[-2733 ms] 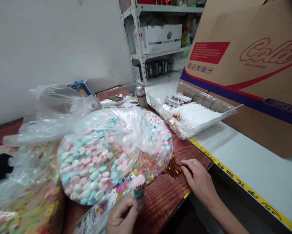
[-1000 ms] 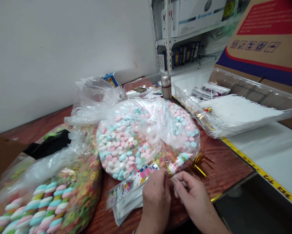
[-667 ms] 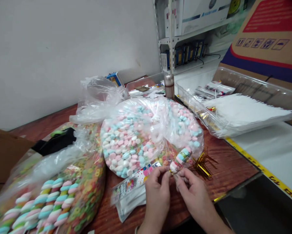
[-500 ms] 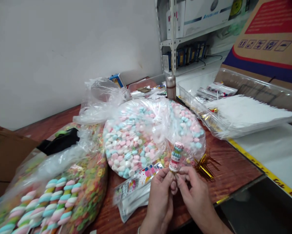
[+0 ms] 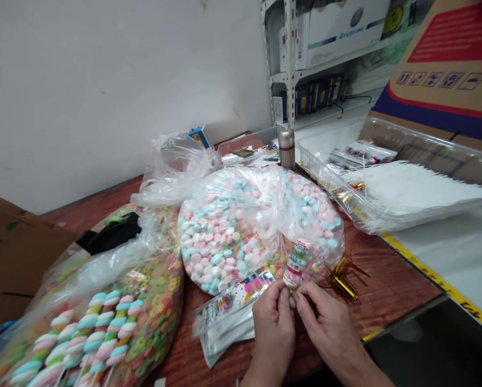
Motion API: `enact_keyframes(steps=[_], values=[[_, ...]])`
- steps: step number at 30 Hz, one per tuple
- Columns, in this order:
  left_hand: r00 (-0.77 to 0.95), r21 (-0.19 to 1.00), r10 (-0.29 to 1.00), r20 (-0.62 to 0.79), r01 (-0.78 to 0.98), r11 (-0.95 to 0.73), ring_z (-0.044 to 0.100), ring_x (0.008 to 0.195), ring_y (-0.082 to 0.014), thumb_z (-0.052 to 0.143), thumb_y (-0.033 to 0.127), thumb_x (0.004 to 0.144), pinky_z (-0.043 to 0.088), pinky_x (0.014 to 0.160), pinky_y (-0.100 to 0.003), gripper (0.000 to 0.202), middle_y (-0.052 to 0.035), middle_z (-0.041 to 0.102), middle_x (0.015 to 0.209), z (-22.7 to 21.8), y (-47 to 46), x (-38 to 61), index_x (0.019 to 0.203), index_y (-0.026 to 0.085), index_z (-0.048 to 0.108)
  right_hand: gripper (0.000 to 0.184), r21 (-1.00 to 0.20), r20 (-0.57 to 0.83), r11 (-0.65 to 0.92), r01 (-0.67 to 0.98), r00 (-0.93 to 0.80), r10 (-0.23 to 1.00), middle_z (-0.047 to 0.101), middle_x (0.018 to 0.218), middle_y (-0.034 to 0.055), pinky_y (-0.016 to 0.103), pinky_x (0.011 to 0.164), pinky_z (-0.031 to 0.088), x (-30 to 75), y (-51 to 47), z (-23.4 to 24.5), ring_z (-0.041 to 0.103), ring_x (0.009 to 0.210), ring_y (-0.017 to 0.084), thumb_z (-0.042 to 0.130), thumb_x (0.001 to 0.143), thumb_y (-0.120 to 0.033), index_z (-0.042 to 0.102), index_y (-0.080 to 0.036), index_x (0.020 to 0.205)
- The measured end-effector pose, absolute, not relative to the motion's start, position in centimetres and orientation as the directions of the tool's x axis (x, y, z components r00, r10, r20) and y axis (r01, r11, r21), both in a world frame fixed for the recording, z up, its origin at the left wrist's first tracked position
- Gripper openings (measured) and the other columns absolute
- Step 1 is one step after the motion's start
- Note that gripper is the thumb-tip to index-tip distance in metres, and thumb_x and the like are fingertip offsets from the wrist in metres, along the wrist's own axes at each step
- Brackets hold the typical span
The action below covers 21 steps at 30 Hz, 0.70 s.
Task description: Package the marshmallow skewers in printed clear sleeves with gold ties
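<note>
A wrapped marshmallow candy stick in a printed clear bag stands upright between my hands. My left hand pinches the gathered lower end of the bag from the left. From the right, the closed fingers of my right hand work at the same spot; the fingertips cover what is there. A stack of printed clear bags lies beside my left hand. Gold twist ties are strewn on the table just beyond my right hand.
Big bags of pastel marshmallows and gummy rings fill the table. Several finished candy sticks lie on the left bag. A clear tray with white sticks stands right, near a cardboard box. Behind are a metal bottle and shelving.
My fingers have drawn closer together around the bag's lower end, and the candy stick leans slightly more to the right. The whole view has shifted a little.
</note>
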<state>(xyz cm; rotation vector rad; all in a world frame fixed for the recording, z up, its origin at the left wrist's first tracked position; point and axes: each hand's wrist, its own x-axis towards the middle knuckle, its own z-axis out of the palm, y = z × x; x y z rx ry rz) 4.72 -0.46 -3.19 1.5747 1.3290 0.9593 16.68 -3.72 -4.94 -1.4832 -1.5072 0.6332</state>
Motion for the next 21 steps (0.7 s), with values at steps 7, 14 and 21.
enact_keyframes(steps=[7, 14, 21], values=[[0.279, 0.986, 0.947, -0.161, 0.011, 0.165, 0.059, 0.061, -0.0152, 0.056, 0.036, 0.089, 0.05, 0.064, -0.025, 0.028, -0.0011, 0.067, 0.069, -2.3, -0.5, 5.2, 0.106, 0.02, 0.071, 0.015, -0.811, 0.399, 0.237, 0.535, 0.209, 0.893, 0.06, 0.081, 0.0044, 0.032, 0.077, 0.047, 16.7, -3.7, -4.2, 0.06, 0.08, 0.019, 0.045, 0.095, -0.016, 0.057, -0.022, 0.089], [0.543, 0.986, 0.836, -0.078, -0.082, 0.145, 0.053, 0.125, -0.0308, 0.064, 0.02, 0.082, 0.039, 0.106, -0.048, 0.025, -0.0084, 0.057, 0.137, 1.2, 0.4, 2.7, 0.105, 0.026, 0.074, 0.017, -0.595, 0.55, 0.403, 0.696, -0.014, 0.835, 0.063, 0.08, 0.0054, 0.033, 0.071, 0.046, 18.0, -4.8, -2.2, 0.061, 0.076, 0.021, 0.048, 0.088, -0.009, 0.058, -0.022, 0.089], [0.725, 0.739, 0.686, 0.066, 0.426, -0.521, 0.007, 0.147, -0.0316, 0.045, 0.002, 0.083, 0.015, 0.114, -0.063, 0.047, 0.0003, 0.027, 0.158, 1.4, -0.2, 0.6, 0.106, 0.03, 0.074, 0.017, -0.861, 0.298, 0.235, 0.451, 0.073, 0.952, 0.054, 0.071, 0.0, 0.025, 0.057, 0.042, 18.8, -5.9, -1.4, 0.054, 0.064, 0.015, 0.049, 0.09, -0.018, 0.054, -0.023, 0.074]])
